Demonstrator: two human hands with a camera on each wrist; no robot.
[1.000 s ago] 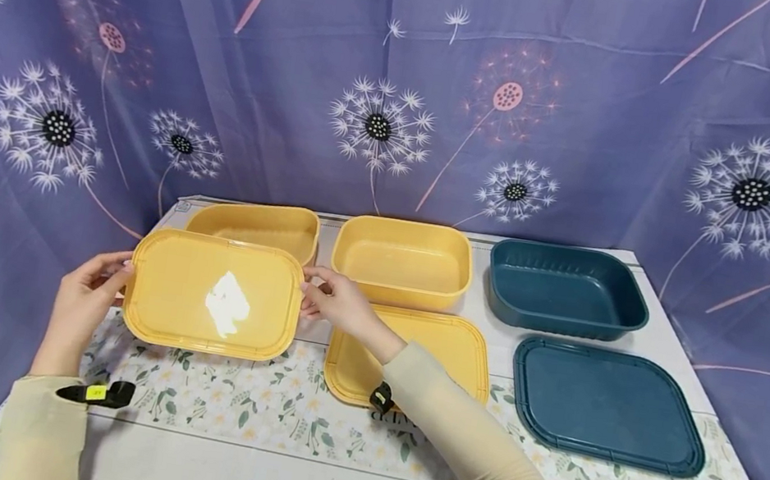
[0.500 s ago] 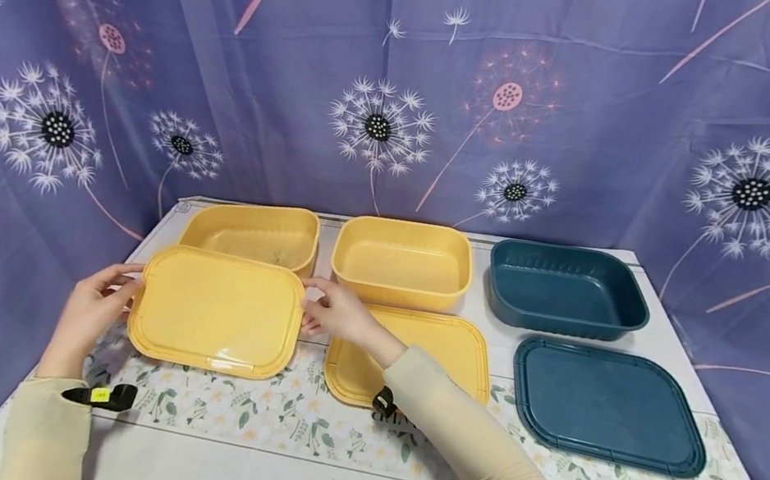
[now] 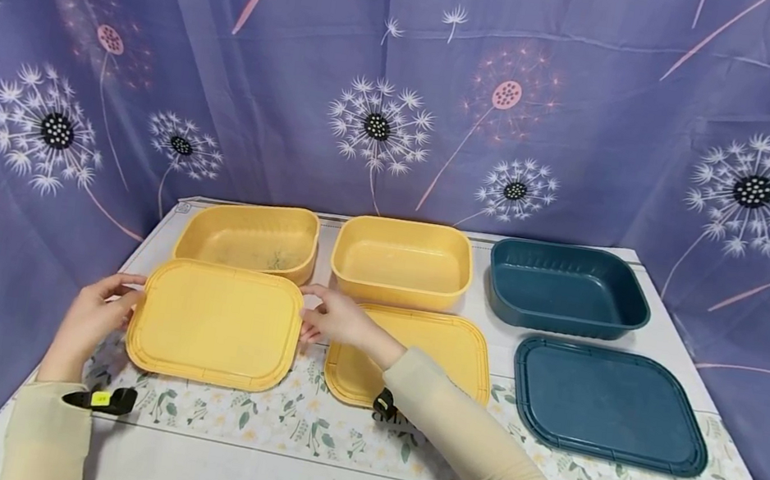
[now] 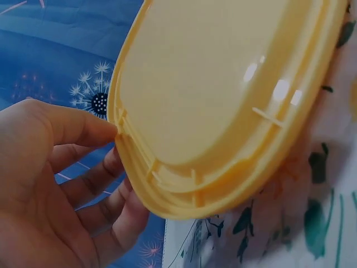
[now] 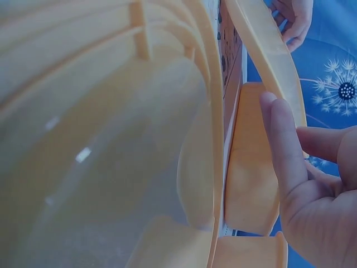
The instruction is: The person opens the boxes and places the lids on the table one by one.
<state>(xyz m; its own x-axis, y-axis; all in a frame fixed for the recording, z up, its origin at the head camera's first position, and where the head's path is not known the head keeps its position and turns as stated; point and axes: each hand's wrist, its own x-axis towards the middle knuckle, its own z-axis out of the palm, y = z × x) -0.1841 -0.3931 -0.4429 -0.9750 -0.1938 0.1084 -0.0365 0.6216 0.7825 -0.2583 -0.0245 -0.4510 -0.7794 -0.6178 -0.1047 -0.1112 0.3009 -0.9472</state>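
A yellow rectangular lid [image 3: 215, 324] with rounded corners is held between both hands at the left of the table, in front of the left yellow container [image 3: 247, 236]. My left hand [image 3: 91, 320] pinches its left edge; in the left wrist view the thumb [image 4: 83, 125] lies at the rim with the fingers behind. My right hand [image 3: 336, 320] pinches the right edge, and in the right wrist view its fingers [image 5: 284, 145] meet the raised lid [image 5: 273, 61]. A second yellow lid [image 3: 428, 354] lies partly under the right forearm.
An open yellow container [image 3: 402, 257] stands at the back middle, beside a dark blue container [image 3: 568, 288]. A dark blue lid [image 3: 610, 406] lies at the right. Behind the table [image 3: 230, 474] hangs a purple curtain [image 3: 309, 46] with dandelion prints.
Both hands have lowered the yellow lid toward the front and slightly right. More of the left yellow container shows behind it, and the bright glare on the lid is gone.
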